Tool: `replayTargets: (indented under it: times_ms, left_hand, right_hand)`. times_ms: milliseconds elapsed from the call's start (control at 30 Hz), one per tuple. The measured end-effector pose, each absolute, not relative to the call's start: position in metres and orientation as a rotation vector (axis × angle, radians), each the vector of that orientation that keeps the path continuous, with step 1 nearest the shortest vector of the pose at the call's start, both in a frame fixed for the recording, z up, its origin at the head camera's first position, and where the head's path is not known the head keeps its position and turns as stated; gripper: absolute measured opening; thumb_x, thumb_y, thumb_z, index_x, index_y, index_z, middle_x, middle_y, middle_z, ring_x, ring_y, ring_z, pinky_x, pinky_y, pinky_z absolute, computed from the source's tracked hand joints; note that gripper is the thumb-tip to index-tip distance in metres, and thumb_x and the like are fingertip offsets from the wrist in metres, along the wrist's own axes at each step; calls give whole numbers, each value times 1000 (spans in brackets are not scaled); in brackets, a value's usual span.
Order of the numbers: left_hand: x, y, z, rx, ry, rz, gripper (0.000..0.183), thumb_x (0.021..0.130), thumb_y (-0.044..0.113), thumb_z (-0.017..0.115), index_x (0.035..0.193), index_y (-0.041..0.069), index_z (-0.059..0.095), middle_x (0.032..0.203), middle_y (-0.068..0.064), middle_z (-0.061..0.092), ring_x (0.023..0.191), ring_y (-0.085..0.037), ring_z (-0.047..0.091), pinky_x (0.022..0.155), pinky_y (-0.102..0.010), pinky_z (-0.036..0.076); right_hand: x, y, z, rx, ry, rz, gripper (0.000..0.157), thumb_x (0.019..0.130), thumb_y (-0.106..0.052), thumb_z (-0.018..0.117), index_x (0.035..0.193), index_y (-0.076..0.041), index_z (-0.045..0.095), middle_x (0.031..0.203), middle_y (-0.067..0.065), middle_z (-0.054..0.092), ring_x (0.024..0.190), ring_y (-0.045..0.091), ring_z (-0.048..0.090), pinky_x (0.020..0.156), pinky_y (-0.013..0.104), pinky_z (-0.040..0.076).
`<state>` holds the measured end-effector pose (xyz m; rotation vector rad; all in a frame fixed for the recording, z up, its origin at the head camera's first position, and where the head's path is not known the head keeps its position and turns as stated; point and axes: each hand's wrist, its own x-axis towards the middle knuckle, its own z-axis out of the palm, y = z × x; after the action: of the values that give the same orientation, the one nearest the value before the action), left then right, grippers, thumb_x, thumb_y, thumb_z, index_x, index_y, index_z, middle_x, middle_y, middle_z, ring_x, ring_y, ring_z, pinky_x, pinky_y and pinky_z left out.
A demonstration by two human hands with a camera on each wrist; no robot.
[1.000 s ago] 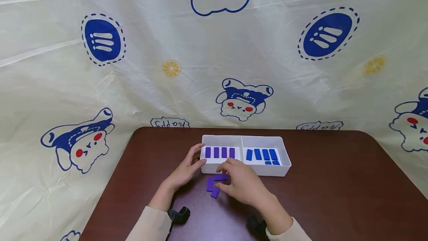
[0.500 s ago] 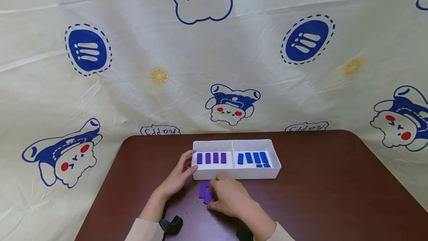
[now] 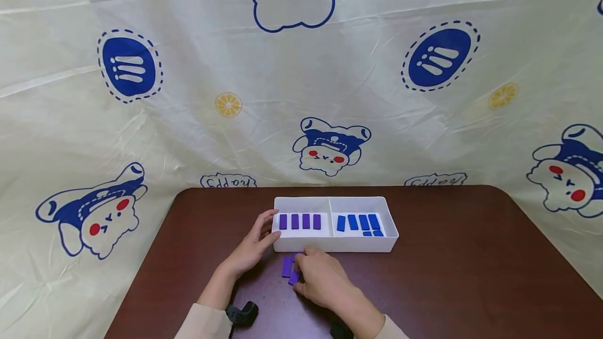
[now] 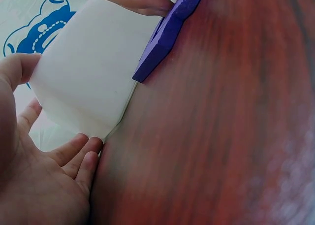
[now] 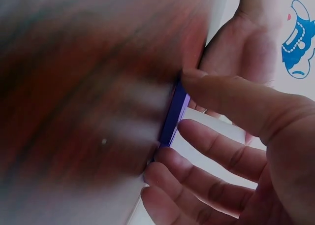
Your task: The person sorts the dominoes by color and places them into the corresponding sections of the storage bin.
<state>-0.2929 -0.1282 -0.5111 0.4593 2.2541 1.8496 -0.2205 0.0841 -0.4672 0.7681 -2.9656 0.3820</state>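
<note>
My left hand [image 3: 249, 251] grips the left end of a white two-compartment box [image 3: 334, 245], thumb at the front corner and fingers round the end. Just in front of the box, my right hand [image 3: 325, 277] pinches a flat purple rectangular block [image 3: 293, 277] between thumb and fingers, low over the table. In the right wrist view that block [image 5: 172, 114] lies along the thumb and fingertips. Another purple block [image 3: 286, 267] lies against it on the left; a further one is mostly hidden behind the fingers. Upright purple blocks [image 3: 294, 222] line the box's left compartment.
In the right compartment lie several blue blocks [image 3: 353, 223], some in a row with smaller ones before them. The box stands on a dark brown table [image 3: 452, 266]. A printed cloth [image 3: 188, 135] hangs behind the table's far edge.
My right hand has come down from above the loose purple blocks onto one of them, its fingers closing in. The left hand keeps its place at the box. The head view has shifted slightly.
</note>
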Motion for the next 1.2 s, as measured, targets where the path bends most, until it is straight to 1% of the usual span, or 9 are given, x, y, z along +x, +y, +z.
replayTargets:
  times_ms: [100, 233, 467, 733, 833, 1000, 1200]
  left_hand:
    - [-292, -129, -511, 461, 2247, 1851, 58, 107, 21, 57, 158, 23, 31, 165, -15, 34, 151, -37, 36, 127, -57, 22]
    - [-292, -129, -510, 458, 2247, 1849, 58, 107, 20, 58, 158, 24, 31, 165, -16, 33, 152, -36, 35, 127, -56, 21]
    - [-293, -128, -509, 460, 2258, 1833, 57, 107, 23, 58, 158, 27, 32, 165, -15, 34, 152, -35, 34, 127, -56, 21]
    - [-292, -130, -511, 462, 2247, 1845, 57, 107, 22, 58, 158, 26, 32, 165, -16, 33, 154, -35, 30, 128, -59, 18]
    - [-292, -130, -511, 455, 2243, 1840, 57, 107, 23, 58, 158, 28, 31, 165, -15, 33, 154, -35, 31, 128, -58, 18]
    - [-292, -130, -510, 457, 2252, 1840, 57, 107, 22, 58, 158, 27, 32, 165, -15, 33, 153, -36, 32, 127, -58, 20]
    - [-292, -129, -509, 466, 2257, 1834, 57, 107, 20, 57, 157, 25, 31, 164, -17, 34, 152, -37, 35, 127, -57, 21]
  right_hand:
    - [-220, 84, -467, 784, -2964, 368, 30, 74, -29, 91, 83, -17, 66, 80, -6, 51, 70, 10, 47, 61, 29, 44]
    - [-220, 85, -465, 809, -2971, 364, 29, 73, -27, 91, 85, -17, 65, 81, -6, 51, 71, 10, 48, 61, 29, 45]
    - [-221, 85, -463, 814, -3005, 370, 31, 74, -28, 91, 86, -19, 64, 82, -7, 51, 73, 10, 47, 62, 28, 44]
    - [-221, 84, -463, 835, -3007, 348, 30, 75, -29, 91, 86, -19, 65, 82, -8, 52, 74, 9, 48, 62, 28, 45]
    - [-221, 84, -463, 850, -3000, 345, 30, 75, -29, 91, 86, -19, 65, 82, -8, 52, 74, 9, 49, 62, 28, 45]
    - [-222, 85, -461, 867, -2983, 356, 28, 74, -27, 91, 85, -20, 66, 83, -9, 55, 75, 9, 52, 63, 29, 47]
    - [-223, 84, -459, 883, -2991, 381, 27, 75, -28, 90, 87, -21, 67, 84, -9, 56, 75, 8, 51, 65, 29, 48]
